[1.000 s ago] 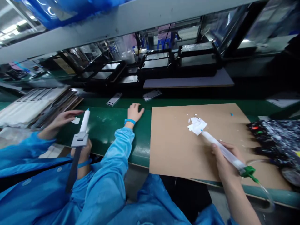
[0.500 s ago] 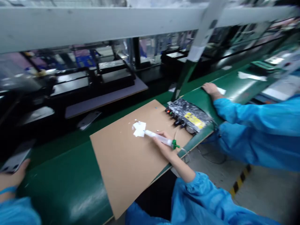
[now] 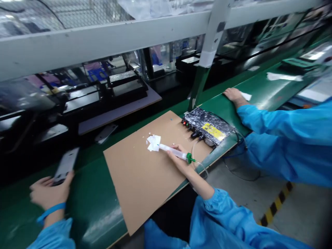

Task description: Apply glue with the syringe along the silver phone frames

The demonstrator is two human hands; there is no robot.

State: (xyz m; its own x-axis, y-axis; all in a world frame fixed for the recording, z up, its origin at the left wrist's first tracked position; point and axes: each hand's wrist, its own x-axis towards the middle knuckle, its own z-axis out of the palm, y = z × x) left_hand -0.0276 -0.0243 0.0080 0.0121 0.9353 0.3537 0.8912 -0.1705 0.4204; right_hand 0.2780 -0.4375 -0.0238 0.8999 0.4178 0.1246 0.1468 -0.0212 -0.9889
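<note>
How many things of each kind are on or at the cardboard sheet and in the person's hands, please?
Syringe: 1
Flat metal plate in the left hand: 1
White paper scrap: 1
Cardboard sheet: 1
Spattered control box: 1
Total: 5

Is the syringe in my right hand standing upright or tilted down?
Tilted low. The syringe slants in the right hand, its tip on the white paper scrap on the cardboard sheet.
</note>
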